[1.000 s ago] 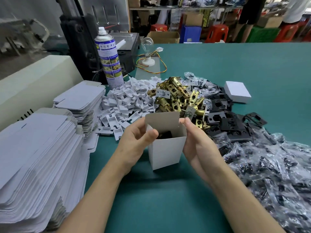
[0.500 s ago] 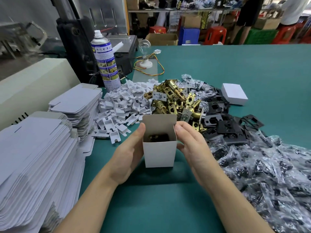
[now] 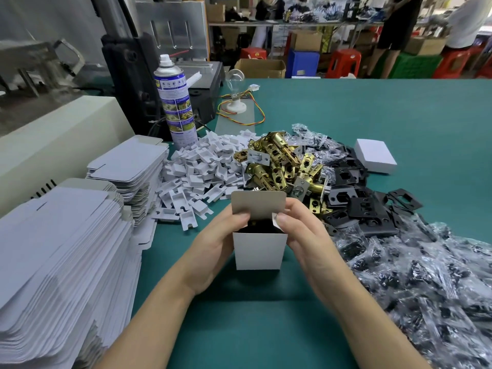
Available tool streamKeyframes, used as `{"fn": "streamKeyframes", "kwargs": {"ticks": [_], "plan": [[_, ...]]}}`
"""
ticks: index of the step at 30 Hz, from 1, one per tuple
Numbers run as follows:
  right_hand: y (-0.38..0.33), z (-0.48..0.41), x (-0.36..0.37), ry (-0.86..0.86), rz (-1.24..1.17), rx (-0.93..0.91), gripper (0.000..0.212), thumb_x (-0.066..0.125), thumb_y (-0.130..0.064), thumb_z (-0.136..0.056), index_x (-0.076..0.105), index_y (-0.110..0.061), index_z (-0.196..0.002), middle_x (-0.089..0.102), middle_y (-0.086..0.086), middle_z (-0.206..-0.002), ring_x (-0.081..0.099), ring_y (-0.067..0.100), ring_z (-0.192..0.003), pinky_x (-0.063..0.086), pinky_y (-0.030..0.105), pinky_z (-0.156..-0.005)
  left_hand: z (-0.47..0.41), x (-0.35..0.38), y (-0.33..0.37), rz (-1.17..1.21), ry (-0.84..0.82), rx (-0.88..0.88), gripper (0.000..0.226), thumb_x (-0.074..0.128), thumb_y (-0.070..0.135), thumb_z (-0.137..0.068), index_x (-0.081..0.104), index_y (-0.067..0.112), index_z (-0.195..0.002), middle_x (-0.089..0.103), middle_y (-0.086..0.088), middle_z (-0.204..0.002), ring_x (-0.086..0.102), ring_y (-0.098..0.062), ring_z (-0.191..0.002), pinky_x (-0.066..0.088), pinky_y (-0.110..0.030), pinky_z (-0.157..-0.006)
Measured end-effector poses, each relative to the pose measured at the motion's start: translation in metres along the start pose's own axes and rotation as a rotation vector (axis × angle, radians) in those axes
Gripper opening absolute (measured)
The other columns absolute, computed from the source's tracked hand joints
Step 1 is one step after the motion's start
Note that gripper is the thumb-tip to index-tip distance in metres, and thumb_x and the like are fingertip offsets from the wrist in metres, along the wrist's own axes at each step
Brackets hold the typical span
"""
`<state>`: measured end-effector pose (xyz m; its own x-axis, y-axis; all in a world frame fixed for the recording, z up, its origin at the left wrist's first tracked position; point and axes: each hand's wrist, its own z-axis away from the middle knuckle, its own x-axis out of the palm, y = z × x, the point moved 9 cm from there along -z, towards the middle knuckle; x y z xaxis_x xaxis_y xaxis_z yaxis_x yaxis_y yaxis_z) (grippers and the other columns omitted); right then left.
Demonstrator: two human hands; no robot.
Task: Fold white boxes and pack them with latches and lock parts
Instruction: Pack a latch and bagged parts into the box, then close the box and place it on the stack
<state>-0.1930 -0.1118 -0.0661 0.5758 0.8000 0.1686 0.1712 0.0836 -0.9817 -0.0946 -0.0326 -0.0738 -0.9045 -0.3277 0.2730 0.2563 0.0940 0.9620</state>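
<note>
White card box (image 3: 258, 250) stands upright on the green tabletop (image 3: 253, 328) right in front of me, its top open and its lid flap (image 3: 258, 206) standing up at the back. My left hand (image 3: 213, 246) grips the box's left side, with the thumb curled over the top edge against the lid flap. My right hand (image 3: 308, 235) holds the right side, its thumb pressing a small side flap (image 3: 274, 221) in over the opening. Something dark lies inside the box; I cannot tell what it is

Just behind the box is a heap of brass latches (image 3: 279, 163), touching a spread of black plates (image 3: 354, 203) on their right. Clear bags (image 3: 426, 275) of dark parts cover the tabletop on my right, close to my right forearm. Left of the latches lies a pile of small white plastic pieces (image 3: 202, 169). Further left are two stacks of flat boxes: a tall near stack (image 3: 53, 249) beside my left arm and a lower far stack (image 3: 130, 166) behind it. A spray can (image 3: 175, 102) stands upright behind the white pieces, with a light bulb (image 3: 235, 83) on a white base just right of it. A closed box (image 3: 375, 155) lies beyond the black plates
</note>
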Motion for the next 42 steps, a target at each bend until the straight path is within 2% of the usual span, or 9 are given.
{"fn": "streamKeyframes", "kwargs": {"ticks": [2,5,8,11,17,26,36,39,42], "plan": [[0.000,-0.001,0.000,0.017,0.004,-0.015,0.039,0.063,-0.041,-0.085,0.069,-0.025,-0.120,0.073,0.003,-0.120,0.066,0.016,-0.112,0.046,0.034,-0.095,0.001,0.002,0.001,0.007,0.007,0.025,0.037,0.048,0.029,-0.100,0.074,0.032,-0.127,0.072,-0.004,-0.132,0.066,-0.016,-0.119,0.055,-0.027,-0.094],[-0.002,-0.004,-0.004,0.059,0.004,-0.050,0.028,0.061,-0.027,-0.089,0.069,-0.025,-0.115,0.073,0.004,-0.114,0.065,0.015,-0.103,0.049,0.030,-0.091,-0.001,0.002,0.005,0.040,0.062,0.111,0.039,0.050,0.022,-0.098,0.062,0.017,-0.135,0.071,-0.008,-0.129,0.067,-0.019,-0.115,0.057,-0.030,-0.091],[-0.006,-0.005,-0.004,0.078,-0.012,-0.095,0.018,0.062,-0.023,-0.089,0.071,-0.030,-0.102,0.073,-0.005,-0.100,0.064,0.008,-0.088,0.050,0.019,-0.077,-0.002,-0.003,0.008,0.143,0.154,0.175,0.030,0.057,0.015,-0.092,0.066,0.023,-0.120,0.074,-0.006,-0.114,0.069,-0.016,-0.099,0.060,-0.032,-0.081],[-0.008,-0.004,-0.003,0.080,-0.020,-0.138,0.011,0.064,-0.026,-0.088,0.070,-0.026,-0.096,0.071,-0.004,-0.094,0.062,0.009,-0.085,0.051,0.020,-0.076,-0.001,-0.005,0.009,0.184,0.199,0.188,0.030,0.061,0.014,-0.087,0.080,0.035,-0.095,0.077,0.000,-0.104,0.070,-0.011,-0.090,0.059,-0.031,-0.077],[-0.012,-0.005,-0.010,0.178,-0.100,-0.196,0.017,0.061,-0.016,-0.092,0.072,-0.029,-0.091,0.068,-0.003,-0.086,0.059,0.008,-0.081,0.050,0.019,-0.074,-0.002,0.003,0.004,0.269,0.189,0.181,0.030,0.064,0.012,-0.086,0.081,0.037,-0.084,0.078,0.006,-0.098,0.071,-0.005,-0.087,0.061,-0.025,-0.076],[-0.022,-0.002,-0.013,0.199,-0.100,-0.241,0.023,0.062,-0.012,-0.091,0.073,-0.032,-0.088,0.071,-0.002,-0.092,0.063,0.009,-0.091,0.051,0.018,-0.085,-0.003,-0.001,0.020,0.076,0.157,0.286,0.018,0.079,0.021,-0.082,0.082,0.036,-0.092,0.076,0.006,-0.101,0.067,-0.009,-0.100,0.054,-0.024,-0.092],[-0.022,0.004,-0.002,0.080,-0.288,-0.147,0.014,0.061,-0.016,-0.092,0.073,-0.021,-0.089,0.073,0.010,-0.105,0.068,0.019,-0.103,0.054,0.024,-0.089,0.002,0.004,0.038,-0.064,0.024,0.398,0.016,0.073,0.017,-0.088,0.079,0.032,-0.090,0.075,0.001,-0.106,0.068,-0.013,-0.105,0.054,-0.025,-0.092],[-0.022,0.005,-0.004,0.081,-0.282,-0.130,0.008,0.067,-0.027,-0.086,0.073,-0.022,-0.086,0.073,0.010,-0.106,0.067,0.021,-0.104,0.051,0.029,-0.092,0.004,0.003,0.042,-0.098,0.016,0.394,0.011,0.085,0.025,-0.082,0.080,0.032,-0.088,0.076,-0.003,-0.107,0.069,-0.023,-0.108,0.055,-0.044,-0.095],[-0.020,0.005,-0.006,0.098,-0.255,-0.119,0.008,0.066,-0.025,-0.087,0.073,-0.020,-0.086,0.073,0.012,-0.106,0.067,0.022,-0.105,0.050,0.032,-0.094,0.006,0.002,0.048,-0.188,0.011,0.420,0.017,0.091,0.039,-0.076,0.080,0.034,-0.088,0.077,-0.003,-0.106,0.069,-0.029,-0.108,0.049,-0.064,-0.101]]}}
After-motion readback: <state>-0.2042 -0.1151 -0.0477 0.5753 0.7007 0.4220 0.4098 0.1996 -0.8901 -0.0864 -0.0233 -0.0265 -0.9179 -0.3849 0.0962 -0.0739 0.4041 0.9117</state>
